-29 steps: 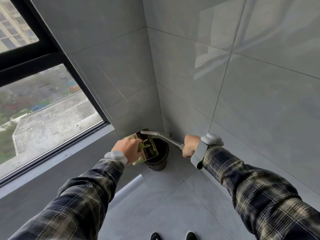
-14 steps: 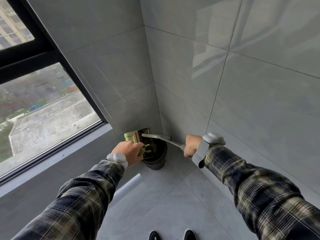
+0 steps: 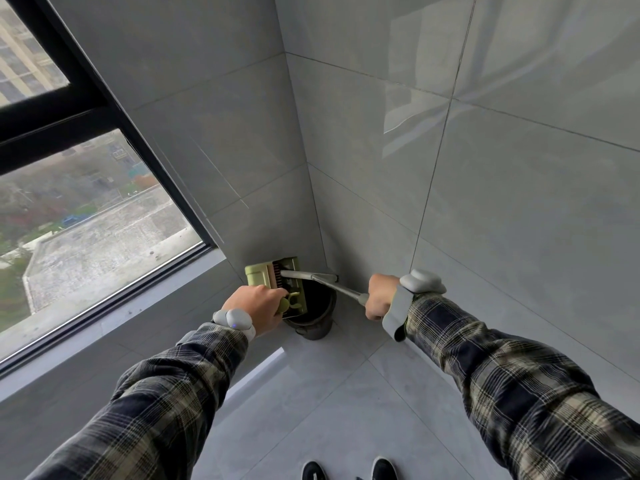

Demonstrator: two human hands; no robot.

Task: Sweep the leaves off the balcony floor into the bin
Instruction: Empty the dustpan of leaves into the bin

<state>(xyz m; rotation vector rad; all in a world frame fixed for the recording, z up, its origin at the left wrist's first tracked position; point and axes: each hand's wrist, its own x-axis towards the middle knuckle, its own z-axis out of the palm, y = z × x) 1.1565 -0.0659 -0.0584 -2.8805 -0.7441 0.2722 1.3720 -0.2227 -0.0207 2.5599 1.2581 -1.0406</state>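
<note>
The left hand (image 3: 258, 308) gripped a green dustpan (image 3: 277, 282) tilted over the dark bin (image 3: 317, 315) in the tiled corner; the right hand (image 3: 381, 297) held the broom handle (image 3: 325, 282) across it.

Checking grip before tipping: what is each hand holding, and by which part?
The left hand grips the green plastic dustpan by its handle; the right hand grips the grey metal broom by its shaft.

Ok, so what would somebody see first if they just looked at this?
Probably the green dustpan, held by the left hand right above the dark bin in the tiled corner. Next, the right hand gripping the broom handle, a metal rod that slants into the dustpan. The big window on the left, looking down on rooftops, also catches the eye.
</note>
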